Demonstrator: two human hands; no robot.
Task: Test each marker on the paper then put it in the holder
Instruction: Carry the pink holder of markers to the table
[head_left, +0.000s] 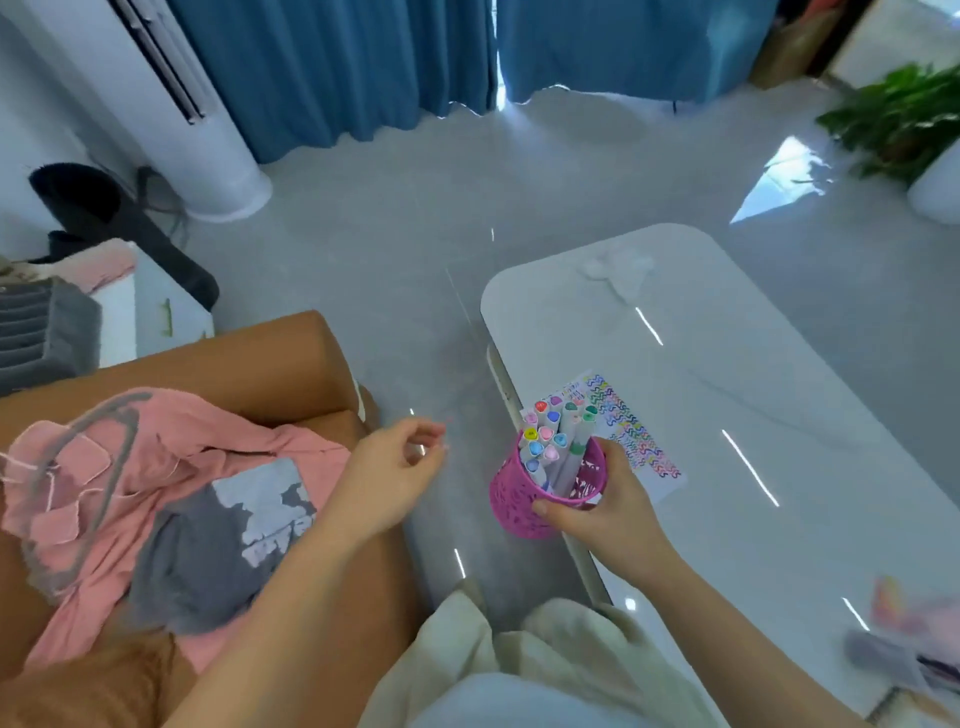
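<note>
Nearest the camera, a cream cloth (545, 649) lies across the person's lap, and both bare forearms reach forward over it. The right hand (608, 509) comes in from the lower right, the wrist bent inward. Its fingers are curled round the far side of the pink mesh holder (511, 504) and its thumb presses the near rim in a firm grip. The holder sits at the near-left edge of the white table (727, 364); it may be lifted slightly off the edge, though the angle leaves that unclear. A bunch of markers (545, 436) stands upright in it, caps up.

The left hand (395, 467) hangs in the air over the gap between the brown sofa (260, 353) and the table. It is palm-side inward with the fingers loosely curled, and it holds nothing.

Just behind the holder, the paper (649, 452) lies flat on the table, covered in coloured squiggles. A pink and grey garment (156, 467) is spread on the sofa. Farther off are a white tower unit (197, 130), blue curtains (337, 67) and a green plant (893, 119).
</note>
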